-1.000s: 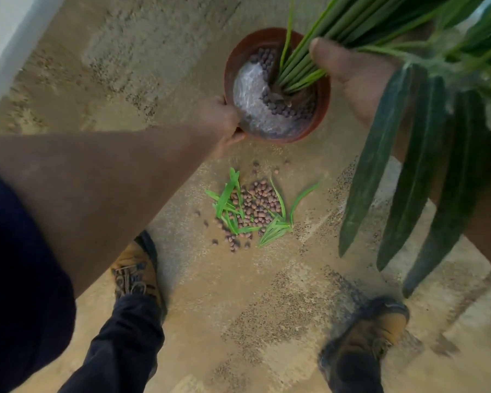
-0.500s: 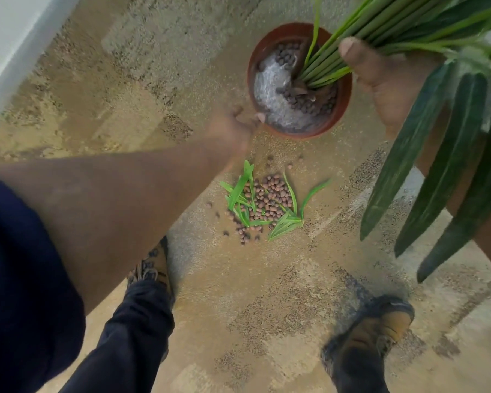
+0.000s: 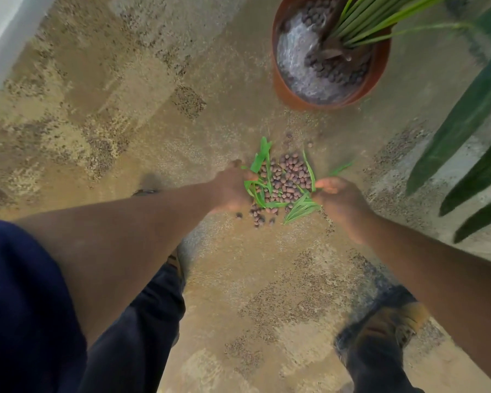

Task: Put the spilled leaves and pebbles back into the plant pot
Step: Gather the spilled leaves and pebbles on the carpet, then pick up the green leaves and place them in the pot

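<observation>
A pile of brown pebbles (image 3: 286, 180) mixed with thin green leaves (image 3: 260, 158) lies on the floor in the middle of the head view. My left hand (image 3: 230, 188) touches the pile's left side and my right hand (image 3: 336, 195) its right side, fingers reaching into the leaves. Neither hand visibly grips anything. The terracotta plant pot (image 3: 284, 92) stands upright at the upper right, holding white fill, dark pebbles and green stalks (image 3: 363, 21).
The plant's long dark leaves (image 3: 462, 123) hang over the right side. My two shoes (image 3: 391, 327) stand on the mottled tan floor (image 3: 125, 109) below the pile. A white wall base (image 3: 0, 29) runs along the upper left.
Both hands left the pot and stalks and came down to either side of the spilled pile. The view has dropped closer to the floor.
</observation>
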### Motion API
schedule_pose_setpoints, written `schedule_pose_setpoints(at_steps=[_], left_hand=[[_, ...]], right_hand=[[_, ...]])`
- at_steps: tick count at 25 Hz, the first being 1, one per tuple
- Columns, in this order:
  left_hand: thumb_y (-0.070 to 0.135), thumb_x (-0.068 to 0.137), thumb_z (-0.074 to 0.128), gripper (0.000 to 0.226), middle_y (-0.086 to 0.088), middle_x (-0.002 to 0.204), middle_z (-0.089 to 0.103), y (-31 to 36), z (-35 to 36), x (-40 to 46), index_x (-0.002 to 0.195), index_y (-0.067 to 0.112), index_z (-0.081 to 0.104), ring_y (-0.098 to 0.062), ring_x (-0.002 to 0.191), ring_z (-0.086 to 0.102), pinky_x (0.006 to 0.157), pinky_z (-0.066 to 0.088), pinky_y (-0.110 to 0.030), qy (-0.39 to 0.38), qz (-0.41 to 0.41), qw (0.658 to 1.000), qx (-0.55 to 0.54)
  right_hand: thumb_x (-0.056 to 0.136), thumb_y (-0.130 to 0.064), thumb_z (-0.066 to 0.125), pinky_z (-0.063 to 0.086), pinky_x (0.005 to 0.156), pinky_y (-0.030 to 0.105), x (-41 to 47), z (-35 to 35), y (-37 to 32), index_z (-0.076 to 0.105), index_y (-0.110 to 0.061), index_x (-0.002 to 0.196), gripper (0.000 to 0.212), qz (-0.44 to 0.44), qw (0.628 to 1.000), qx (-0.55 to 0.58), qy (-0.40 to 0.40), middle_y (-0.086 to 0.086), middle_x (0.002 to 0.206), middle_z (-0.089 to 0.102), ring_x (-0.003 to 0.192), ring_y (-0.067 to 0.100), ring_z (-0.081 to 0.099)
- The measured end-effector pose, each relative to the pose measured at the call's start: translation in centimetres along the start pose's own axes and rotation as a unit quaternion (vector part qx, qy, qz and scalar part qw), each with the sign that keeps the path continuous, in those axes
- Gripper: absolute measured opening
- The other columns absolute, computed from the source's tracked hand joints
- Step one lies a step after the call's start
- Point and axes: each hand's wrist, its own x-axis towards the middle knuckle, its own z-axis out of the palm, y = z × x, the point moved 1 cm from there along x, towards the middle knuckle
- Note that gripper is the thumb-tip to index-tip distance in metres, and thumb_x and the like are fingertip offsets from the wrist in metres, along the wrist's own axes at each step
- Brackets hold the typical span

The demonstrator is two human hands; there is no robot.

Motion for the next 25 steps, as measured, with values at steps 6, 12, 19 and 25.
schedule_pose_setpoints(at_steps=[6, 12, 19, 25], left_hand=[[0.012, 0.09, 0.072, 0.085, -0.004, 0.169, -0.011, -0.6, 1.1, 1.3, 0.158, 0.035, 0.027, -0.043, 0.153, 0.009, 0.125, 0.019, -0.054, -0.022, 0.036, 0.987, 0.153], [0.009, 0.09, 0.07, 0.071, -0.01, 0.163, 0.028, 0.2, 1.1, 1.0, 0.154, 0.017, 0.04, -0.036, 0.146, 0.034, 0.121, 0.028, -0.04, 0.032, 0.069, 0.988, 0.136], [0.01, 0.099, 0.063, 0.018, 0.002, 0.123, 0.065, 1.5, 0.1, -0.4, 0.103, 0.026, 0.07, 0.001, 0.053, 0.06, 0.046, 0.054, -0.017, 0.12, 0.04, 0.987, -0.096], [0.003, 0.099, 0.062, 0.025, -0.001, 0.12, 0.068, 2.8, -0.3, -1.4, 0.095, 0.026, 0.07, 0.003, 0.043, 0.051, 0.039, 0.042, -0.017, 0.133, 0.03, 0.955, -0.263]], right_hand=[[0.096, -0.025, 0.065, 0.04, 0.115, 0.043, 3.0, 4.1, 0.4, 0.043, -0.028, 0.15, 0.059, -0.028, 0.987, -0.151, -0.049, 0.008, 0.166, 0.012, 0.147, 0.04, 0.028], [0.095, -0.01, 0.061, 0.057, 0.092, 0.048, 3.0, 2.8, -0.6, 0.06, -0.006, 0.129, 0.034, -0.044, 0.972, -0.23, -0.014, 0.017, 0.136, 0.051, 0.111, 0.033, 0.059], [0.095, -0.011, 0.064, 0.044, 0.109, 0.039, 2.5, 1.7, -0.9, 0.057, -0.011, 0.138, 0.044, -0.06, 0.975, -0.211, -0.036, 0.015, 0.157, 0.033, 0.137, 0.038, 0.046], [0.097, -0.022, 0.062, 0.045, 0.103, 0.044, 2.3, 2.2, -1.5, 0.062, -0.013, 0.126, 0.031, -0.048, 0.962, -0.269, -0.009, 0.011, 0.133, 0.057, 0.122, 0.031, 0.053]])
